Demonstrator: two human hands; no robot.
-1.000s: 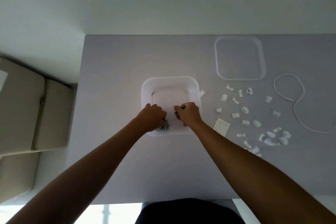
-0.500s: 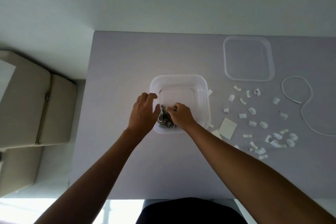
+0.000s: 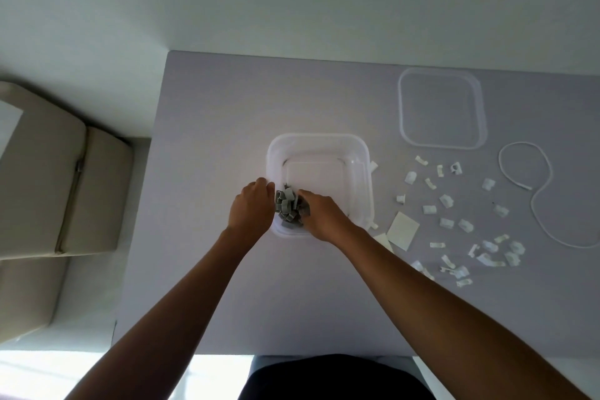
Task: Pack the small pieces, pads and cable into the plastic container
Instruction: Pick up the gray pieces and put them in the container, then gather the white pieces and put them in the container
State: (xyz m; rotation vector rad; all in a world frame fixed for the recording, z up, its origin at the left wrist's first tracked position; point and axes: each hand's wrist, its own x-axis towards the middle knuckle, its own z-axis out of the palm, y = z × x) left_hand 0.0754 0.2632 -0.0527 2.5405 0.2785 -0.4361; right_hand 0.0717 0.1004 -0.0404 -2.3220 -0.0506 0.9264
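Only the head cam here. Counting stuff: one clear plastic container, one matching lid, one white cable, two pale square pads, and somewhere over twenty small white pieces scattered around, too tiny and blurry for an exact count. There's also a clump of small grey pieces that I can't count at all.

The surface is a plain light grey table pushed up to a white wall, with beige cushions off to the left.

The container is a see-through, rounded square tub sitting mid-table. The grey clump is inside it at the near left corner. The lid lies flat at the far right, the cable is looped loosely right of the white pieces, and the pads sit just beside the tub's near right corner.

The left hand rests on the tub's left rim, fingers curled over it. The right hand reaches into the tub with its fingers down in the grey clump, so I can't tell if it's actually pinching any.
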